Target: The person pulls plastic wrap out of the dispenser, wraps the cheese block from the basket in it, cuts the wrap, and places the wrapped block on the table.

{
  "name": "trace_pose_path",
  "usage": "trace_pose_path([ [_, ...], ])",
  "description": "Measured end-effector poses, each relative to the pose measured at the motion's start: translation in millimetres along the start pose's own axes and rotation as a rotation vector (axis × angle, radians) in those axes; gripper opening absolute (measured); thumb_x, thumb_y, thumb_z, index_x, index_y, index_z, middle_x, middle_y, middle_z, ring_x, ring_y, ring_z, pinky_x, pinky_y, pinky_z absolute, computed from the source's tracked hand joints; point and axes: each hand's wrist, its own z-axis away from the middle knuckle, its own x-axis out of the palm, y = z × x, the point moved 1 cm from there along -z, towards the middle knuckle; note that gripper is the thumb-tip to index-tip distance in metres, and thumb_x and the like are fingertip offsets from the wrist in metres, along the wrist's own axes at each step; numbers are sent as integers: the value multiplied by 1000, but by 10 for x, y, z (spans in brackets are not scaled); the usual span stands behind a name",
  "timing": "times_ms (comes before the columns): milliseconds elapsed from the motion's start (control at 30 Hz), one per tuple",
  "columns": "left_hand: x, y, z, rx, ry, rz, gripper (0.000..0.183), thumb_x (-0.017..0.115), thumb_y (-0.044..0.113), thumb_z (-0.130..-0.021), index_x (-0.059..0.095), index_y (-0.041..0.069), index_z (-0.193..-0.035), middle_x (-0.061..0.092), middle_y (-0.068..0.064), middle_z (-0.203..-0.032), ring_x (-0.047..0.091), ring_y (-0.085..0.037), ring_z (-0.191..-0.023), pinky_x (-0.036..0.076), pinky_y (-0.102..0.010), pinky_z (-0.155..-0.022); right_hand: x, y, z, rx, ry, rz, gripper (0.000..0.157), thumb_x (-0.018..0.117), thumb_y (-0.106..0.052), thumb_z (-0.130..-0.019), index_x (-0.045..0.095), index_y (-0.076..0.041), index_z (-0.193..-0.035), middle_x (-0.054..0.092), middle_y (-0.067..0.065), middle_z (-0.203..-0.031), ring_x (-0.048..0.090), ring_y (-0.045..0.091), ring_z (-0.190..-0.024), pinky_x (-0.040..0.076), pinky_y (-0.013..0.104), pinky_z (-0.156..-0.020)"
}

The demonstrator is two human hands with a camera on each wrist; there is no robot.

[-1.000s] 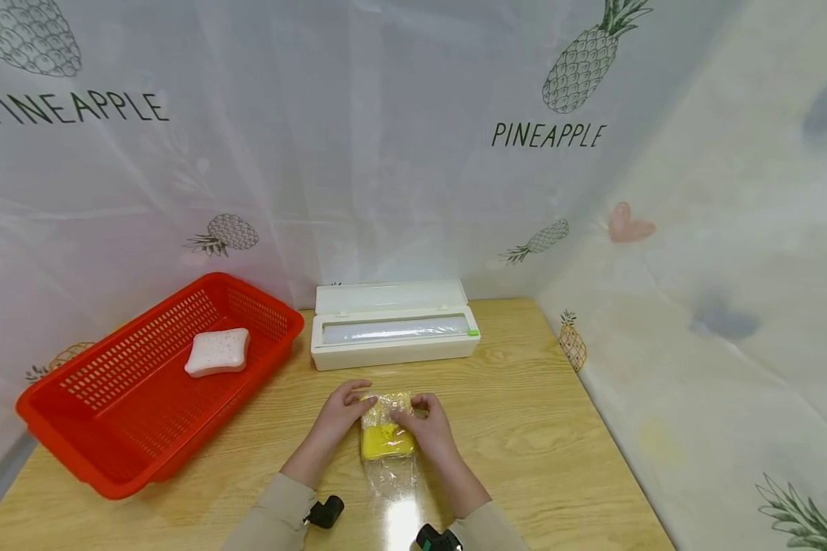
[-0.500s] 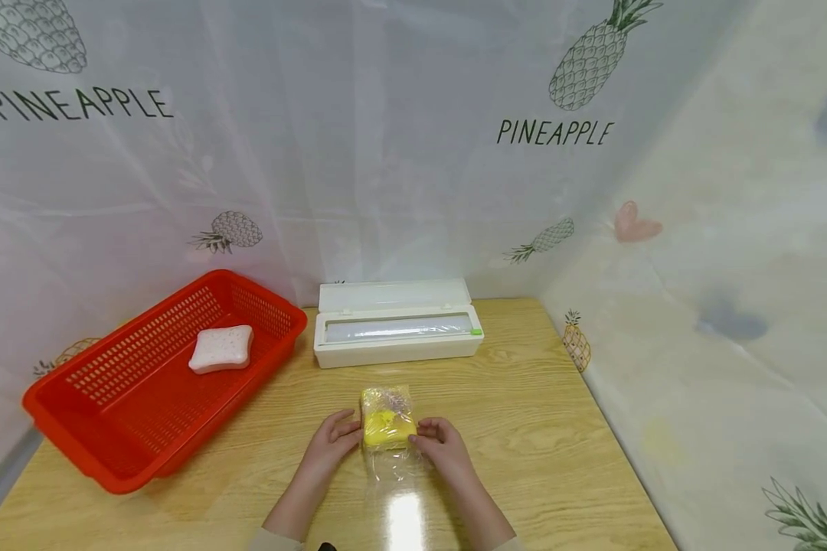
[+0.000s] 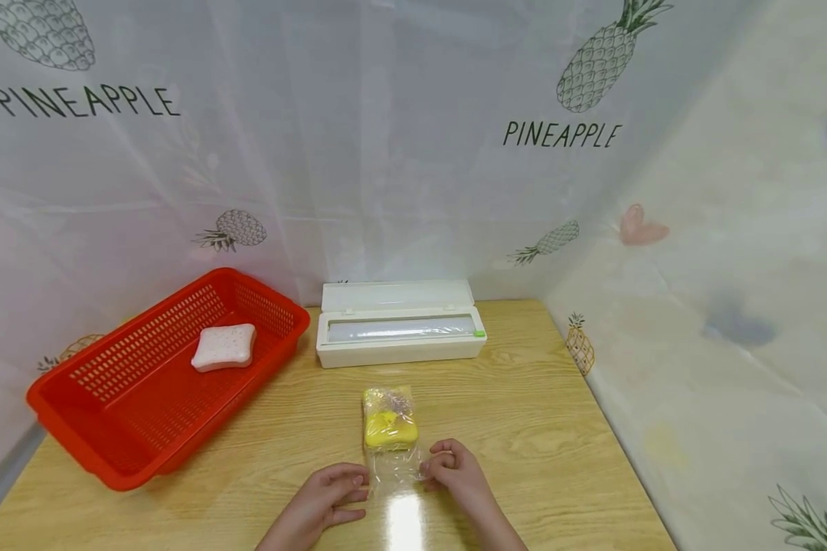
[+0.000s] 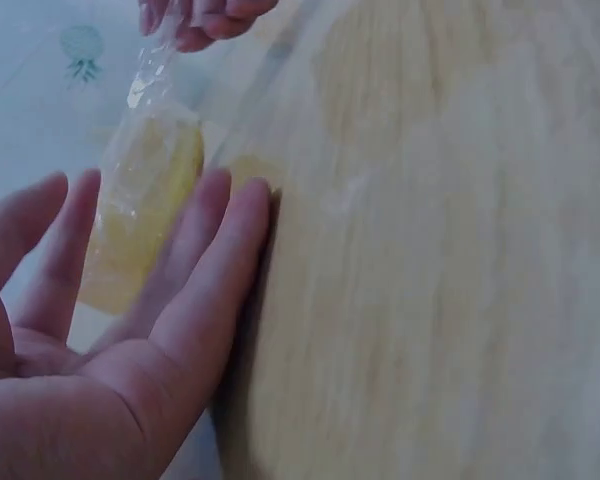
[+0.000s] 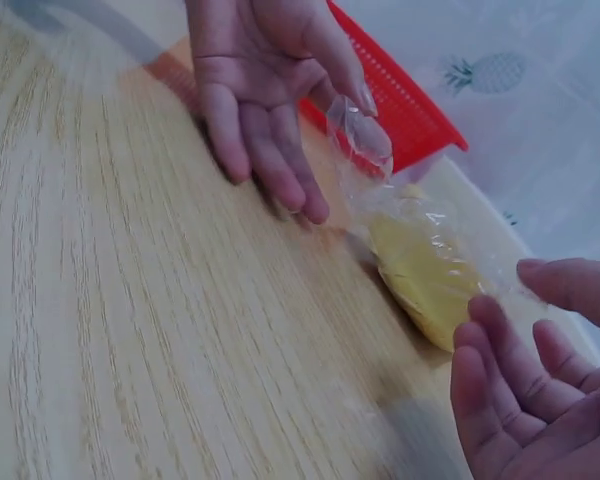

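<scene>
A yellow, block-shaped sponge (image 3: 390, 430), wrapped in clear plastic film, lies on the table in the middle of the head view. The film's loose end (image 3: 394, 467) stretches from it towards the person. My left hand (image 3: 327, 493) is beside the left edge of that loose end, fingers extended; its thumb overlaps the film in the right wrist view. On the other side my right hand (image 3: 458, 476) has bent fingers, the thumb tip right at the film's edge. In the right wrist view a gap shows between the right thumb (image 5: 570, 284) and fingers.
Behind the sponge stands a white cling film dispenser (image 3: 400, 353), lid raised, a roll inside. A red plastic basket (image 3: 172, 451) at the left holds a pinkish-white sponge (image 3: 224, 346). Pineapple-printed sheeting (image 3: 400, 176) rises behind and to the right of the wooden table (image 3: 524, 428).
Both hands have come off the wrapped sponge's far part and sides and drawn back towards the person, down to the film's loose near end. The sponge has stayed in nearly the same place.
</scene>
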Motion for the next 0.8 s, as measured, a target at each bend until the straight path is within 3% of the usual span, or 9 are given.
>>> trace_pose_path([
  [100,35,-42,33,-16,-84,25,27,57,12,-98,62,-4,-120,67,-13,-110,66,-24,-100,54,-42,-86,-25,3,20,-16,-24,-9,36,66,2,-86,47,15,-114,69,13,-85,67,20,-77,57,34,-72],
  [200,65,-65,23,29,-90,14,32,59,6,-96,57,-15,-121,68,-15,-108,66,-22,-99,53,-39,-88,-41,17,41,-31,-50,4,32,66,5,-85,51,16,-111,69,17,-84,68,18,-76,57,30,-70],
  [400,56,-52,9,105,-35,-78,33,62,-2,-92,56,-23,-116,68,-19,-108,66,-14,-95,53,-31,-87,-77,99,103,-36,-112,44,22,64,6,-87,61,20,-104,70,23,-88,67,13,-74,56,26,-69],
  [600,61,-5,36,166,9,-276,28,62,-1,-91,62,-17,-114,66,-24,-112,64,-7,-98,50,-20,-84,-83,96,115,-29,-129,39,20,62,4,-89,66,18,-103,70,23,-95,68,11,-75,56,25,-71],
  [800,125,108,24,220,106,-443,24,69,4,-89,69,-10,-108,71,-17,-104,67,-10,-93,52,-20,-80,-102,33,80,-87,-144,52,25,60,10,-84,64,18,-107,70,22,-98,67,11,-83,54,23,-73],
])
